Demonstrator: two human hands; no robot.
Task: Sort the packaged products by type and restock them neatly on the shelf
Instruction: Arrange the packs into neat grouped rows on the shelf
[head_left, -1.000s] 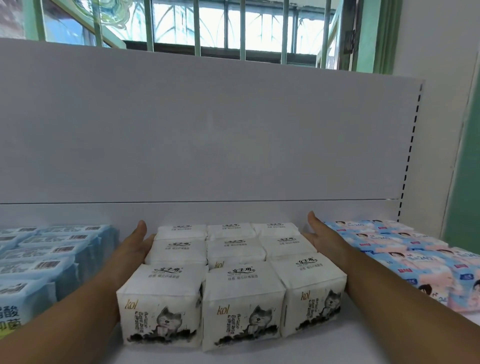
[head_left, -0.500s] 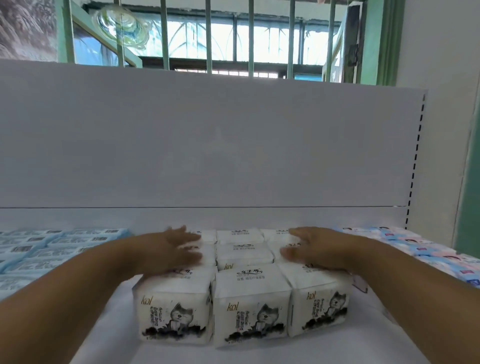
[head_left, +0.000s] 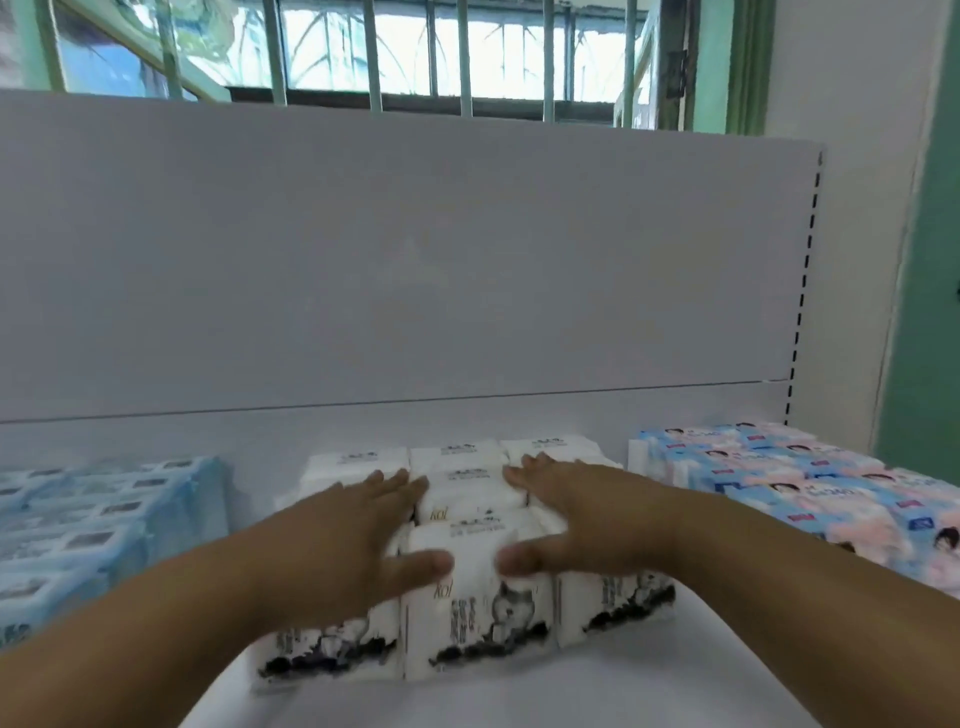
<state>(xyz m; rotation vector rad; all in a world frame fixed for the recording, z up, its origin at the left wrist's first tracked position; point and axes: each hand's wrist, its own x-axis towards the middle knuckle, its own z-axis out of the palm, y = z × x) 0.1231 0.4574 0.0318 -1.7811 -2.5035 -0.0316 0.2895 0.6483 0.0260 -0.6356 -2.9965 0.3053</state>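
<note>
Both hands lay flat, fingers straight, on top of the white tissue packs (head_left: 470, 597) mid-shelf (head_left: 519, 696): left hand (head_left: 343, 525) on the left column, right hand (head_left: 587, 512) on the right, gripping nothing

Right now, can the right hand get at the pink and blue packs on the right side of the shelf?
Probably yes. The right hand lies flat on the white packs, holding nothing, and the pink and blue packs sit beside it with nothing between.
</note>
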